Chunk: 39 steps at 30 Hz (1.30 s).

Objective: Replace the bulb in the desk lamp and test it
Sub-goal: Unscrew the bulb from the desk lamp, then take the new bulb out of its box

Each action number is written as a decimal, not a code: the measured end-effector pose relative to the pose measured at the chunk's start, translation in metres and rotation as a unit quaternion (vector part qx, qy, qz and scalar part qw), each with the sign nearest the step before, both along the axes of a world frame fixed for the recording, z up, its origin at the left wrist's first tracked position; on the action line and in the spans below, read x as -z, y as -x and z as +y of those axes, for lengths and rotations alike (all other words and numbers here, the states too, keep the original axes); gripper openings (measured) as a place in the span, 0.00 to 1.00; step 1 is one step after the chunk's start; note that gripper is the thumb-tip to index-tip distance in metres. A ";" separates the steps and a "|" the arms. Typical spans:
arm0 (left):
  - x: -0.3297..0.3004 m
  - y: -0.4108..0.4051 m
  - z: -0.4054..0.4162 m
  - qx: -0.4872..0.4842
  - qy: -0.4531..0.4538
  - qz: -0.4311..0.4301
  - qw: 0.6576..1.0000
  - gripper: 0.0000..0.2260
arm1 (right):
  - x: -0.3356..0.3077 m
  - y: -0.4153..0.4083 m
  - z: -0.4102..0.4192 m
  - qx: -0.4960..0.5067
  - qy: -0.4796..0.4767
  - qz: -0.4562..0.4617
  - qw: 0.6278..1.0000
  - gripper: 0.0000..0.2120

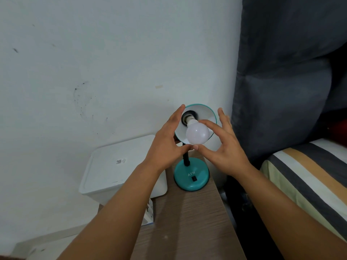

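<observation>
Scuffed white wall [93,53], striped bed [309,177]

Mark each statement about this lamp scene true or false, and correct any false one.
1. The bulb glows brightly. False: it is unlit.
2. The lamp base is teal with a black switch on it. True.
3. The right hand has fingers on the bulb. True.
4. The bulb is fully seated, with no thread showing. False: its metal screw thread shows in front of the socket.
5. The lamp stands on a white lidded bin. False: it stands on a wooden surface; the white bin is beside it.
6. The left hand is next to the shade. True.
</observation>
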<state>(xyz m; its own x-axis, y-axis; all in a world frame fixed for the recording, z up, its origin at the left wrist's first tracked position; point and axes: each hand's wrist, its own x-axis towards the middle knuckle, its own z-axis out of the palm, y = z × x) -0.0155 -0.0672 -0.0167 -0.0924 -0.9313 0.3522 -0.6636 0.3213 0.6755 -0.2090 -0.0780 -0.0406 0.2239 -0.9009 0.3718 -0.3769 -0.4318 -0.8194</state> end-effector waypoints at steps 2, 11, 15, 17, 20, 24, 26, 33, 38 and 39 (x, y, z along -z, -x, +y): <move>-0.004 0.000 0.003 0.001 -0.008 -0.015 1.000 0.49 | -0.001 0.003 0.006 0.001 0.000 -0.006 1.000 0.32; -0.008 0.000 0.043 -0.029 -0.046 -0.071 0.996 0.49 | 0.007 0.016 0.042 -0.003 0.000 -0.035 0.999 0.33; 0.010 0.000 0.075 -0.056 -0.070 -0.077 0.993 0.47 | 0.019 0.020 0.067 -0.017 -0.009 -0.037 0.999 0.32; 0.025 0.002 0.093 -0.065 -0.086 -0.088 0.990 0.46 | 0.030 0.022 0.080 -0.021 -0.028 -0.029 0.999 0.31; 0.049 0.006 0.119 -0.064 -0.099 -0.076 0.990 0.45 | 0.052 0.024 0.098 -0.037 -0.046 -0.024 0.998 0.30; 0.088 0.008 0.144 -0.066 -0.158 -0.077 0.982 0.44 | 0.081 0.022 0.114 -0.043 -0.098 -0.017 0.994 0.31; 0.107 0.006 0.151 -0.079 -0.195 -0.114 0.971 0.45 | 0.094 0.022 0.118 -0.050 -0.113 -0.001 0.992 0.30; 0.154 -0.002 0.155 -0.080 -0.279 -0.150 0.945 0.47 | 0.130 0.016 0.111 -0.070 -0.143 0.077 0.984 0.32; 0.177 -0.004 0.142 -0.073 -0.283 -0.200 0.935 0.46 | 0.153 0.005 0.097 -0.074 -0.159 0.091 0.980 0.33; 0.182 -0.005 0.139 -0.072 -0.282 -0.208 0.934 0.46 | 0.157 0.002 0.095 -0.073 -0.161 0.094 0.980 0.34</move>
<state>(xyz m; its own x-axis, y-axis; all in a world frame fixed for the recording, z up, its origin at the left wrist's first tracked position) -0.0102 0.0723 -0.1991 0.0289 -0.9711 -0.2368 -0.9149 -0.1211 0.3851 -0.2106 0.0167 -0.1978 0.3958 -0.9182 0.0139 -0.4882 -0.2232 -0.8437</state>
